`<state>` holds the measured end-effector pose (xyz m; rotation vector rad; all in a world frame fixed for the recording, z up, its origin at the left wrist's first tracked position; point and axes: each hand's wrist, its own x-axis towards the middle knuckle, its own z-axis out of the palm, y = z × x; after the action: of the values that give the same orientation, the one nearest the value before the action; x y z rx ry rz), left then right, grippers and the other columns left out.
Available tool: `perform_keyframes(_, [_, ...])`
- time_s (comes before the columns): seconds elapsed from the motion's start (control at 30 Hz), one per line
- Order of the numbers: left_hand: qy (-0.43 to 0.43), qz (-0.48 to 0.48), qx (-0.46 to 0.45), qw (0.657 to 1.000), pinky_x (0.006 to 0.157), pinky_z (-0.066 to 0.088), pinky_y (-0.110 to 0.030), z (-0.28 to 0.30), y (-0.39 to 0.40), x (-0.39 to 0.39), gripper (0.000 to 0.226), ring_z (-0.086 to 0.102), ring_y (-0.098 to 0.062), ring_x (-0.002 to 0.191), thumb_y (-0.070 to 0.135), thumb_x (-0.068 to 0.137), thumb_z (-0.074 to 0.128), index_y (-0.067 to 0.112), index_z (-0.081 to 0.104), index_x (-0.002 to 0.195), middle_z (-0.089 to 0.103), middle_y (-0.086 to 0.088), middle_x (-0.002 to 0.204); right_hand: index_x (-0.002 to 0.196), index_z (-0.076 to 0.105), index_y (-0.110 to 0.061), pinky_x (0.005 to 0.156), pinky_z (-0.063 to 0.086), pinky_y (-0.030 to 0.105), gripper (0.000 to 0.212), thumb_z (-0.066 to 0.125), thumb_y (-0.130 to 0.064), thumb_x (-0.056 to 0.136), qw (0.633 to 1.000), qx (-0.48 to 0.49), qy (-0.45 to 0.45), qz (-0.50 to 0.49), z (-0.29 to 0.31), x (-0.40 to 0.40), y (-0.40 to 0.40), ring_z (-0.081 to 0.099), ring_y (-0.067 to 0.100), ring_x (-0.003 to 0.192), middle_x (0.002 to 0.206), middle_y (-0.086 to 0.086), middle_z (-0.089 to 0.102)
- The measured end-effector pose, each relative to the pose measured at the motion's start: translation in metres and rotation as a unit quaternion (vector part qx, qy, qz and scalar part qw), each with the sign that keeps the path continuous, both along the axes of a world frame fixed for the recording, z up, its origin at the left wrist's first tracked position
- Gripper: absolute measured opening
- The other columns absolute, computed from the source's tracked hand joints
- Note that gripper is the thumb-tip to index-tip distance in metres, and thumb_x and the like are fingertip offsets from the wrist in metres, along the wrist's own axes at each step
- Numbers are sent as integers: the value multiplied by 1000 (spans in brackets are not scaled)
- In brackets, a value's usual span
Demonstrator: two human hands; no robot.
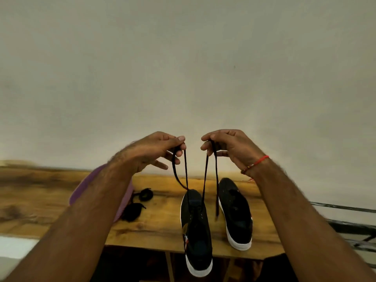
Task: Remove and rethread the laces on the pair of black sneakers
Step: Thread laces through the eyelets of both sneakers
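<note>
Two black sneakers with white soles stand side by side on the wooden table [50, 192]. The left sneaker [196, 231] overhangs the front edge; the right sneaker [236, 212] sits further back. A black lace [205, 180] runs up from the left sneaker's eyelets in two strands. My left hand [160, 149] pinches one strand and my right hand [227, 145] pinches the other, both raised well above the shoes. The loose lace ends hang down from each hand.
Two coiled black laces [133, 210] lie on the table left of the shoes, beside a purple cloth [85, 186] partly hidden by my left forearm. A plain wall stands behind. Dark cables [345, 210] run at the right beyond the table.
</note>
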<state>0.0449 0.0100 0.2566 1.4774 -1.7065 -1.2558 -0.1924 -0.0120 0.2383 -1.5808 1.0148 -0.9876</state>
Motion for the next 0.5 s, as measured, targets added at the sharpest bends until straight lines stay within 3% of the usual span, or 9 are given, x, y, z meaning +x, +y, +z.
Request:
perform_keyframes(0.17, [55,-3,-47,997,87,56,-47,57,18,-17,32,69,-18,80,47,99,56,19,72,97,65,3,81,113,71,-13,94,46,44,25,55,-6,95,999,-52,-3,9,45,2,20,71,20,91,104,2,76])
perform_keyframes(0.27, [56,18,-87,994,84,58,-46,86,26,-24,33,70,-17,76,46,99,58,17,73,101,66,4,78,113,71,-19,90,49,38,19,62,-20,96,996,-90,2,-15,63,1,31,72,19,91,102,-3,77])
perform_keyframes(0.33, [54,34,-114,991,80,61,-46,101,31,-27,32,70,-16,74,44,99,59,16,74,101,66,4,80,106,73,-17,78,49,29,16,64,-26,96,991,-121,-7,-53,72,2,36,67,15,75,89,-5,77])
perform_keyframes(0.43, [3,62,-180,982,73,62,-40,121,37,-29,29,70,-13,69,43,98,61,17,75,96,67,2,87,88,75,-16,69,44,24,16,67,-29,94,983,-150,-6,-103,84,5,36,52,2,61,65,-16,65])
perform_keyframes(0.5, [-74,85,-232,966,69,61,-36,133,39,-28,26,71,-11,69,44,97,64,21,74,91,69,3,88,82,70,-19,75,44,29,18,62,-28,96,986,-131,-25,-100,92,7,38,56,4,70,73,-16,66])
